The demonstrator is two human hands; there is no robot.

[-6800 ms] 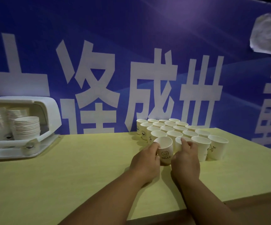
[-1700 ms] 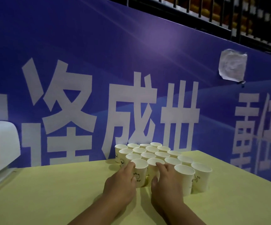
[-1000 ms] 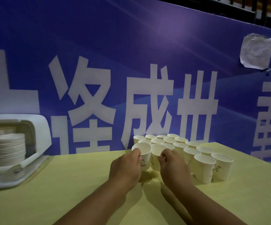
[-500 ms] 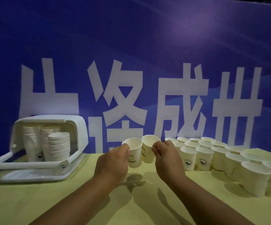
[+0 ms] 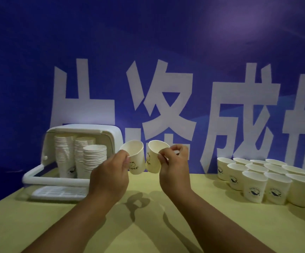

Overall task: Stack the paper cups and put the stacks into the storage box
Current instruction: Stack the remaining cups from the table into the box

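Two white paper cups hang above the yellow table, tilted towards each other, their lower sides touching or nearly so; we cannot tell which. Our left hand pinches the left cup at its rim between thumb and fingers, and our right hand pinches the right cup the same way. Each bears a small dark logo, too small to read in full. At the left sits the white storage box, open side towards us, with three stacks upright inside; our left hand hides part of the nearest. A flat white panel lies before it. Loose cups cluster at the right, cut off by the frame edge. Behind hangs a blue banner with large white characters.
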